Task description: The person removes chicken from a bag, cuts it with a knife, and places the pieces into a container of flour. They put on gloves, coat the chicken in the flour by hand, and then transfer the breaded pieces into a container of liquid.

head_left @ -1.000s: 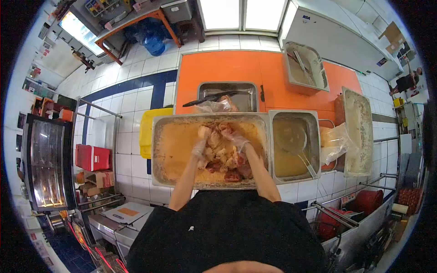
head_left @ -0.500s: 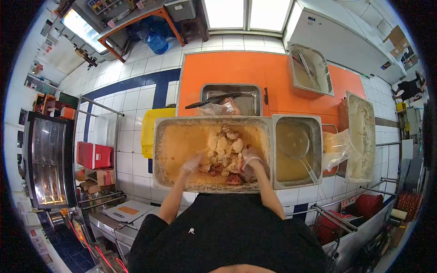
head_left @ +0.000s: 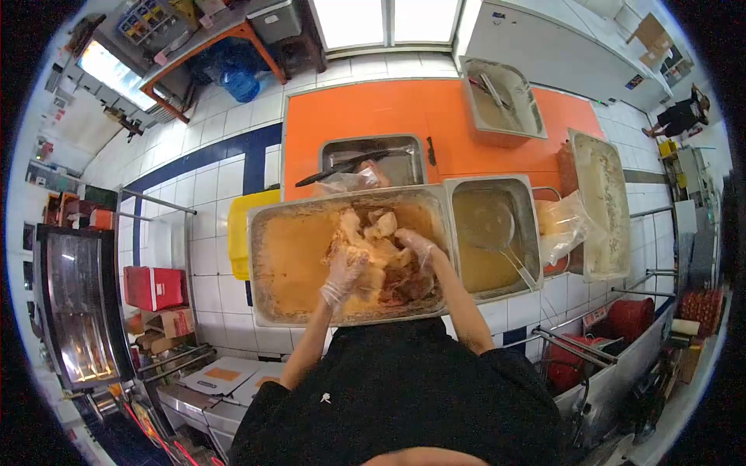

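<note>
A long metal tray point(head_left: 253, 256) in front of me holds orange-yellow breading flour point(head_left: 291, 252) and a heap of raw chicken pieces point(head_left: 381, 225). My left hand point(head_left: 342, 281), in a clear plastic glove, is closed around coated chicken at the heap's left side. From the right, my right hand point(head_left: 420, 247), also gloved, curls its fingers over chicken pieces. Darker, redder pieces lie low in the heap between the hands. Parts of the fingers are hidden by the meat and flour.
Right of the tray stands a metal pan of cloudy liquid with a wire strainer point(head_left: 505, 237). Behind are a smaller pan with black tongs point(head_left: 342, 167), an orange table point(head_left: 357, 109) and a pan with utensils point(head_left: 505, 116). A yellow container point(head_left: 241, 233) sits left. Another person point(head_left: 684, 116) is far right.
My left hand has moved right, into the heap, and now grips chicken. My right hand has shifted up slightly over the pieces. The heap is rearranged, and the camera view has shifted.
</note>
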{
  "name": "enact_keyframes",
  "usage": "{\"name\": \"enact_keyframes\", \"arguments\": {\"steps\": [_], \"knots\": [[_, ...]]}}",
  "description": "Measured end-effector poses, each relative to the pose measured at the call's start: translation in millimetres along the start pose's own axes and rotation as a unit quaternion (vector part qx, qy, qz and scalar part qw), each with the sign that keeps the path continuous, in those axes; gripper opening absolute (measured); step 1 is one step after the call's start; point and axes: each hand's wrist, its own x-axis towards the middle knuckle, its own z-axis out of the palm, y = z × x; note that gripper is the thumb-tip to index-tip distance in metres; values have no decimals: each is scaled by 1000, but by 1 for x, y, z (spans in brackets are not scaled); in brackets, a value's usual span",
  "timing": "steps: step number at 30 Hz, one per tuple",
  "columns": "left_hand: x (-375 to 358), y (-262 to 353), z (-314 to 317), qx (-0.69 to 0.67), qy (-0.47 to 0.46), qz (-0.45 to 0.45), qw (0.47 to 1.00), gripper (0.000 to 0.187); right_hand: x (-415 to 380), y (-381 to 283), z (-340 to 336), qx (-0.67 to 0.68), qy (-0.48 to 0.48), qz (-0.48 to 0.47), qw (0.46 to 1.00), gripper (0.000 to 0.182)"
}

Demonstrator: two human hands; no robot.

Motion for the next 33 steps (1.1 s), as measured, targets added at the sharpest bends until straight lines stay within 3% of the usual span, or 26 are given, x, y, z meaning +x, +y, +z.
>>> {"name": "enact_keyframes", "arguments": {"steps": [1, 2, 3, 4, 6, 7, 8, 9, 11, 12, 14, 15, 17, 19, 21, 22, 23, 24, 25, 26, 28, 29, 30, 31, 32, 33], "knots": [[5, 20, -20, 4, 2, -2, 1000, 46, 4, 0, -2, -33, 13, -7, 999, 26], [10, 40, -43, -32, -83, -60, 994, 47, 8, 2, 0, -31, 11, -8, 999, 26], [15, 58, -59, -68, -168, -116, 976, 48, 18, 12, -2, -114, -6, 29, 993, 32], [13, 57, -66, -68, -171, -115, 976, 48, 32, 27, -6, -197, -21, 66, 978, 38], [11, 51, -79, 212, -280, -246, 903, 59, 56, 47, -16, -359, -48, 137, 922, 50], [2, 57, -75, 212, -279, -245, 904, 59, 53, 43, -15, -438, -64, 171, 880, 57], [-10, 65, -69, 25, -238, -322, 916, 66, 44, 42, -14, -440, -64, 170, 879, 57], [-19, 71, -65, -162, -186, -386, 889, 75, 4, 20, 1, -304, -47, 139, 941, 61], [-14, 35, -25, -229, -233, -421, 846, 80, -64, -17, 24, -21, -8, 63, 998, 73], [-9, 23, -11, -292, -284, -451, 795, 87, -60, 2, 27, -30, -9, 59, 998, 73], [5, 32, -23, -298, -296, -418, 805, 92, -37, 43, 18, -53, -130, -69, 988, 93], [8, 43, -34, -297, -310, -395, 812, 97, -39, 34, 23, -60, -131, -72, 987, 93], [16, 68, -61, -294, -262, -361, 846, 95, -60, 6, 57, 207, -33, 30, 977, 93], [17, 49, -70, -273, -210, -228, 911, 85, -72, -2, 69, 194, -42, 43, 979, 92], [14, 47, -82, -353, -240, -246, 870, 71, -63, 8, 69, 239, -126, 67, 961, 88], [13, 47, -83, -284, -236, -243, 897, 65, -74, -3, 75, 96, -7, 34, 995, 65], [16, 48, -85, -212, -233, -236, 919, 60, -62, 7, 64, 91, -12, 34, 995, 65], [17, 56, -91, -214, -230, -236, 919, 60, -45, 27, 39, -267, -25, -98, 958, 50], [17, 73, -101, -178, -170, -176, 953, 58, -38, 39, 22, -586, -33, -214, 781, 37], [20, 83, -106, -140, -109, -110, 978, 58, -42, 36, 14, -587, -28, -212, 781, 37], [16, 30, -102, -67, -75, -110, 989, 55, -57, 24, 2, -722, 51, -115, 680, 21], [13, -9, -93, 11, -35, -115, 993, 52, -57, 15, 4, -719, 59, -113, 683, 21], [8, -54, -67, 13, -39, -108, 993, 52, -53, 5, 11, -591, 85, -36, 801, 25], [2, -103, -39, -134, -21, -135, 982, 48, -50, -2, 16, -442, 106, 39, 890, 29], [3, -125, -27, -279, 0, -159, 947, 46, -2, 53, -5, -515, -9, -117, 849, 59], [14, -112, -27, -279, 3, -153, 948, 46, -3, 50, 5, -518, -6, -122, 846, 59]]}}
